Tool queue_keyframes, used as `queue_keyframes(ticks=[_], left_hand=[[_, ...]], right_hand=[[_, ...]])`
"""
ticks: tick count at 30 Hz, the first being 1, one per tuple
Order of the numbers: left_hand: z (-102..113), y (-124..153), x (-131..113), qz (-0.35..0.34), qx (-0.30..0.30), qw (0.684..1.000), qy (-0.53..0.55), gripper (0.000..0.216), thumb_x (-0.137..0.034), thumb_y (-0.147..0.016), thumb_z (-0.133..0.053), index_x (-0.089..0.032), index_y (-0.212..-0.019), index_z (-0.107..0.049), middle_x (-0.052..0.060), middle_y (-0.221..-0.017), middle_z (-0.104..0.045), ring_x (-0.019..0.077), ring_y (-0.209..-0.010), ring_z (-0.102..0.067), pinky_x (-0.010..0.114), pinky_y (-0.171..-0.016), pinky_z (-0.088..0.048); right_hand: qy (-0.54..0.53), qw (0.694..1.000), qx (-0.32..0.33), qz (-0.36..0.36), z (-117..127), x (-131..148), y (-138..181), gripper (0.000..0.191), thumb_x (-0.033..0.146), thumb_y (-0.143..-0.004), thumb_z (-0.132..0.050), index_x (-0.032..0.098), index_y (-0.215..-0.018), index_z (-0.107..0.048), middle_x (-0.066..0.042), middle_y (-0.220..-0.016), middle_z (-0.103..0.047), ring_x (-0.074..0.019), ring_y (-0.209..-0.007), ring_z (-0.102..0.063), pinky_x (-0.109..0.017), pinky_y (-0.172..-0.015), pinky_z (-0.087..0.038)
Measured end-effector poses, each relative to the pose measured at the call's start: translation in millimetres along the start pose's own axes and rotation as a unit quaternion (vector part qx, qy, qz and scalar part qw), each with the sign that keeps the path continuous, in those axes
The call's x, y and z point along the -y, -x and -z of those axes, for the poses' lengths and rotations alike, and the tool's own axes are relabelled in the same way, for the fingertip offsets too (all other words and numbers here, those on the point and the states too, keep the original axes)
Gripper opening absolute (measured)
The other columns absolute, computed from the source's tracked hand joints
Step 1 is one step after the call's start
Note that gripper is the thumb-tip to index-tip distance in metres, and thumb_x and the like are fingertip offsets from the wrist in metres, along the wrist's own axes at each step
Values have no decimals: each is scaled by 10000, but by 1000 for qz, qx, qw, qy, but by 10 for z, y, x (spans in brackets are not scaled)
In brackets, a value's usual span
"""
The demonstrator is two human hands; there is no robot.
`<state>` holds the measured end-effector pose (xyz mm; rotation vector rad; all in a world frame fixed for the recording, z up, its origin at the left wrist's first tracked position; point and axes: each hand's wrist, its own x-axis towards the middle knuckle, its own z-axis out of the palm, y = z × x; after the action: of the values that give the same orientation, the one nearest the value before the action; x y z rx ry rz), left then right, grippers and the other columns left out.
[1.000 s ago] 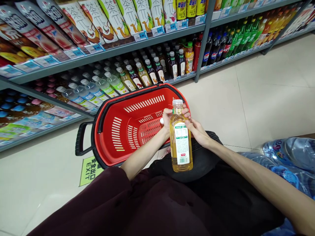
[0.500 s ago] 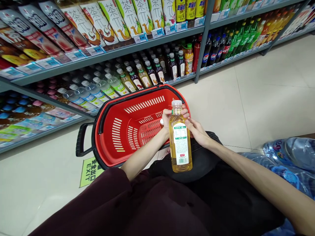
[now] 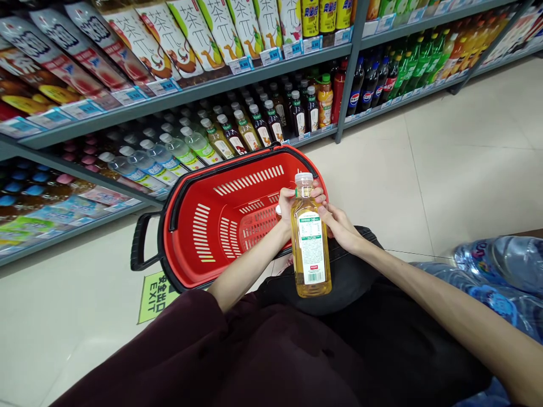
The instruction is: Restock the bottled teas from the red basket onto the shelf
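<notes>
I hold a clear bottle of yellow drink [image 3: 311, 249] with a white cap and a white-and-green label, its back label facing me. My left hand [image 3: 285, 206] grips it near the neck from the left. My right hand [image 3: 339, 225] clasps the upper body from the right. Both hands are closed on the bottle. It hangs above my dark lap, just in front of a red shopping basket [image 3: 199, 226] with a black rim and handle that stands on the floor with nothing visible inside.
Grey shelves [image 3: 190, 87] full of bottled drinks and tea cartons run along the left and back. A green EXIT sticker [image 3: 155, 294] lies on the pale tile floor. Wrapped water bottles [image 3: 500, 271] lie at the right. Open floor extends to the right.
The bottle has shifted slightly to the left in my hands; the rest of the scene is the same.
</notes>
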<state>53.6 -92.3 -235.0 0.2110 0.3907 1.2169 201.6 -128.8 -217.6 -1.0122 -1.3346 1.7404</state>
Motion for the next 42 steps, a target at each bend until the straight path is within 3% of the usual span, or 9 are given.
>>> queue_keyframes(ticks=[6, 11, 19, 23, 27, 30, 34, 37, 42], left_hand=[[-55, 18, -8, 7, 1, 1000, 1, 400, -424, -668, -633, -218, -1008, -587, -1, -707, -569, 173, -643, -612, 385, -865, -577], [-97, 39, -25, 13, 7, 1000, 11, 430, -377, -645, -633, -200, -1036, -616, 33, -809, -685, 181, -676, -668, 376, -851, -592], [-72, 35, -28, 21, 12, 999, 23, 461, -352, -654, -628, -198, -1088, -626, 37, -857, -727, 176, -697, -697, 354, -861, -583], [-64, 37, -30, 19, 3, 1000, 10, 475, -362, -680, -632, -210, -1129, -631, 25, -868, -735, 173, -691, -705, 358, -864, -581], [-70, 40, -28, 16, -3, 1000, 5, 480, -364, -721, -630, -201, -1173, -651, 28, -873, -748, 182, -721, -724, 354, -870, -579], [-70, 29, -36, 7, -8, 1000, -15, 447, -325, -782, -637, -180, -1204, -669, 49, -941, -779, 194, -790, -755, 349, -908, -578], [-49, -25, -52, 29, -31, 998, -55, 380, -292, -870, -664, -151, -1221, -695, 95, -1015, -798, 257, -988, -773, 372, -975, -569], [-31, -78, -55, 53, -50, 995, -68, 345, -313, -901, -692, -132, -1194, -711, 107, -1003, -798, 259, -978, -776, 374, -963, -585], [-52, -100, -46, 50, -64, 994, -72, 253, -349, -931, -708, -135, -1064, -732, 64, -869, -770, 206, -832, -768, 345, -887, -613]], right_hand=[[-6, 1000, 0, -1, 4, -1, 4, 601, 814, -821, -677, 232, -900, -548, 23, -700, -598, -141, -544, -528, -282, -479, -417], [-6, 1000, 2, -3, 19, -14, 6, 592, 800, -840, -668, 226, -933, -555, 24, -704, -595, -147, -559, -533, -283, -488, -415], [26, 1000, -14, 7, 37, -65, -17, 572, 796, -879, -615, 229, -874, -539, 48, -662, -499, -130, -540, -446, -264, -458, -336], [18, 1000, -17, -5, 49, -76, -15, 569, 797, -873, -620, 234, -865, -539, 14, -742, -573, -156, -615, -519, -265, -493, -398], [30, 999, -27, 1, 60, -67, -13, 565, 789, -907, -573, 226, -871, -608, -28, -850, -645, -190, -722, -583, -296, -586, -474], [16, 999, -36, 19, 61, -74, -40, 559, 765, -945, -536, 226, -891, -673, -46, -926, -698, -233, -890, -638, -352, -775, -539], [-86, 996, -27, 27, 76, -94, -89, 506, 712, -977, -540, 257, -1118, -713, -42, -1139, -731, -257, -1136, -639, -393, -1012, -516], [-122, 992, 13, -15, 113, -94, -97, 509, 703, -953, -596, 263, -1187, -695, -48, -1155, -741, -259, -1090, -672, -385, -963, -552], [-132, 989, 35, -54, 167, -54, -87, 534, 673, -854, -758, 198, -1090, -697, -64, -1029, -757, -233, -894, -699, -347, -828, -579]])
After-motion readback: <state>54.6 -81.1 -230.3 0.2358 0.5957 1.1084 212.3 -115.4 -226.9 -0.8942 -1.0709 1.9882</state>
